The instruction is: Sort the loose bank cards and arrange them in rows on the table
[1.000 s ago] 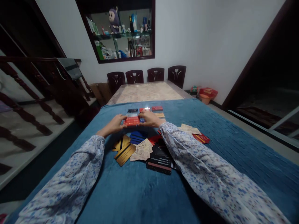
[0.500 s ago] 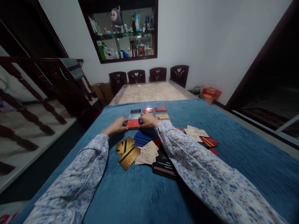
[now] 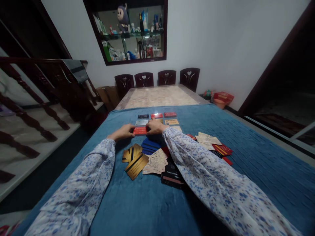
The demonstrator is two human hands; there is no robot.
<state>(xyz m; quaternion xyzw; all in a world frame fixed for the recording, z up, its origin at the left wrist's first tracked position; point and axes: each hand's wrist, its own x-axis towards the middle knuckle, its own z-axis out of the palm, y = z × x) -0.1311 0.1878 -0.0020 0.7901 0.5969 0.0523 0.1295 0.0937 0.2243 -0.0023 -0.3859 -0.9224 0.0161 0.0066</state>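
Note:
A small stack of red cards (image 3: 139, 131) lies near the front left of the laid-out rows. My left hand (image 3: 124, 131) grips its left edge, fingers closed against it. From the other side my right hand (image 3: 154, 127) pinches the right edge, partly hiding the cards behind. Beyond the stack is a light grey-blue card (image 3: 142, 123), and behind that a dark card (image 3: 143, 116). Two red cards (image 3: 157, 115) (image 3: 170, 114) complete the back row. A yellowish card (image 3: 171, 122) sits to the right of my right hand.
Nearer me lie gold cards (image 3: 136, 165), blue cards (image 3: 150, 146), fanned beige cards (image 3: 155, 162) and black cards (image 3: 172, 175), the last partly under my right sleeve. More beige cards (image 3: 208, 140) and red cards (image 3: 223, 149) are on the right of the blue cloth (image 3: 137, 203).
The red stack between my hands looks flatter and more level than before. Both hands stay at its sides with only slight movement. The view has shifted a little.

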